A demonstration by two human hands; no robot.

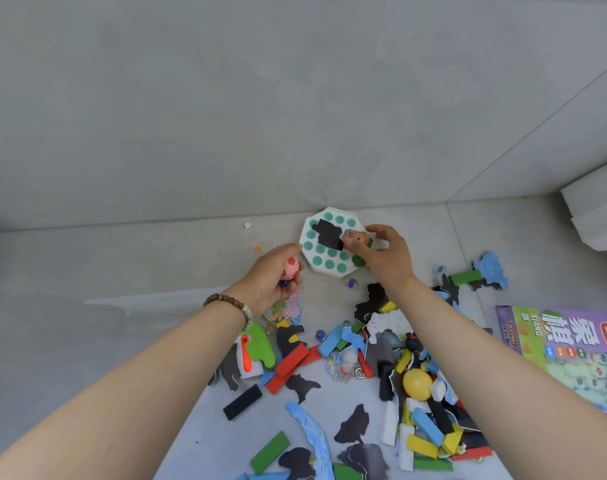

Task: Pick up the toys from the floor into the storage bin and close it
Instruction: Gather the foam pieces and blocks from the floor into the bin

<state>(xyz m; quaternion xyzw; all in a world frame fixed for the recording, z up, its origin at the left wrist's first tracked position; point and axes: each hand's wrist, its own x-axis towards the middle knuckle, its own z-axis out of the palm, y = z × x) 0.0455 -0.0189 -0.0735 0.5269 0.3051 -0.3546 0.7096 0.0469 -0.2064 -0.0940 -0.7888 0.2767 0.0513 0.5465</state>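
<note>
Toys lie scattered on the grey floor. My left hand (274,275) is closed around a small pink ball with red patches (291,267) and a blue marble (283,283). My right hand (386,254) pinches a small brown and green figure (359,239) just above a white octagonal pop toy with teal bubbles (321,252), on which a black puzzle piece (328,233) lies. Below the hands spreads a pile of coloured wooden blocks (291,363), black and blue puzzle pieces (352,424), a yellow egg (417,384) and marbles (351,282). No storage bin is visible.
A purple and green game box (565,344) lies at the right. A white object (596,216) stands at the right edge by the wall. The grey wall meets the floor just behind the pop toy. Small scraps (248,225) lie near the wall.
</note>
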